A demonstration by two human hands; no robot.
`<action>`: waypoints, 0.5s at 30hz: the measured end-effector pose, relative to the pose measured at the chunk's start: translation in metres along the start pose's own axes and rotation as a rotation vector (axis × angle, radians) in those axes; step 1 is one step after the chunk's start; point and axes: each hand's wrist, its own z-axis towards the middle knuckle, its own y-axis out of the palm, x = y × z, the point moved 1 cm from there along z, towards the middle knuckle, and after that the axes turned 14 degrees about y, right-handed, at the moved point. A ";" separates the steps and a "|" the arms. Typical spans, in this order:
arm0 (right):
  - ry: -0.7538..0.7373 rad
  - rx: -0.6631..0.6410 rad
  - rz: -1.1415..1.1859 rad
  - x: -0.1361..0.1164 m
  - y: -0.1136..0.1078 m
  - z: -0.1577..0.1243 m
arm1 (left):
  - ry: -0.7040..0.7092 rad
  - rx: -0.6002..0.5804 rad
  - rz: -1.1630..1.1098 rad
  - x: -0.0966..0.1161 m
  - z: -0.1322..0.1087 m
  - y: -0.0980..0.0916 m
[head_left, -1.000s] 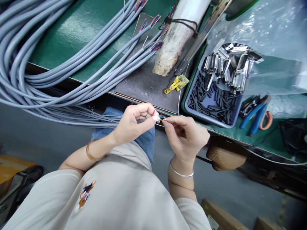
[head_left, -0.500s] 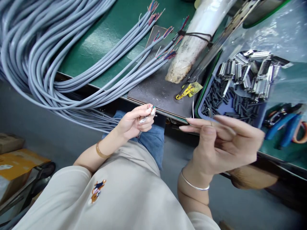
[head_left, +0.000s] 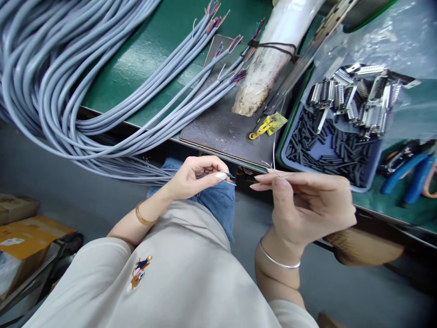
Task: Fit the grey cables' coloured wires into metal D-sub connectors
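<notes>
My left hand (head_left: 201, 175) is closed in a pinch on the end of a grey cable, in front of the table edge. The thin coloured wires (head_left: 230, 179) of that end stick out past my thumb and fingertip. To its right, my right hand (head_left: 303, 200) has its thumb pressed against its fingers, with a thin silvery wire (head_left: 274, 152) running up from the fingertips past the table edge. A gap separates the fingertips of both hands. Many grey cables (head_left: 143, 132) sweep across from the left, their stripped ends showing coloured strands.
A blue tray (head_left: 367, 180) holds short black tubes (head_left: 344, 159) and metal connectors (head_left: 351, 98). Blue-handled pliers (head_left: 399, 175) lie to its right. A yellow clip (head_left: 262, 129) rests on the dark board (head_left: 225, 132), near a white wrapped roll (head_left: 262, 68). Cardboard boxes (head_left: 30, 232) stand at left.
My left hand has turned and shifted slightly right and down, so the coloured wire ends now point right. My right hand has moved left, and the thin wire at its fingertips shows more clearly.
</notes>
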 end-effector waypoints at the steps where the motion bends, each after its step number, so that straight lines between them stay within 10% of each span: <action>1: -0.002 0.008 -0.001 0.000 0.000 0.000 | 0.054 -0.046 0.085 0.000 -0.001 0.000; 10: 0.031 -0.012 -0.014 0.006 -0.002 -0.005 | 0.036 -0.079 0.213 -0.002 -0.004 0.004; 15: 0.033 -0.016 0.012 0.005 -0.001 -0.006 | -0.165 0.198 -0.228 -0.001 0.000 0.002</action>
